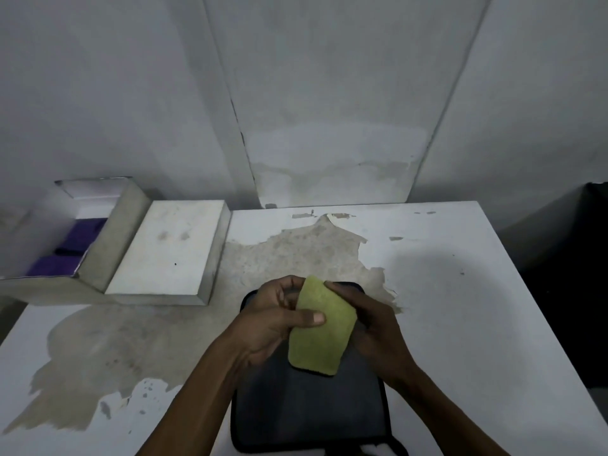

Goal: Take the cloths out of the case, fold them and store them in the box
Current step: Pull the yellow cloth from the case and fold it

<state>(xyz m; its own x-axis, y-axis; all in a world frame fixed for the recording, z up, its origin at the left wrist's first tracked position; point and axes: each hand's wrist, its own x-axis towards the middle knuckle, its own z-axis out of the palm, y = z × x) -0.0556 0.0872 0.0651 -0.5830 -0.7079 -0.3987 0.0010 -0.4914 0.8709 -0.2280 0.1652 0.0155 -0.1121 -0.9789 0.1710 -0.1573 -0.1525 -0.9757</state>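
White table (444, 291), paint peeling; open box (108, 225) w/ purple cloths (82, 236) inside sits far left, its lid (171, 248) just beside. Black case (309, 403) lies flat near the front edge, under both hands. Green cloth (322, 327), folded, is held above the case, long axis running front-to-back, tilted slightly right at the near end. Left hand (273, 320) pinches its left edge, thumb on top; right hand (371, 327) closed on the right edge. Box lies up-left, so left hand is nearer.
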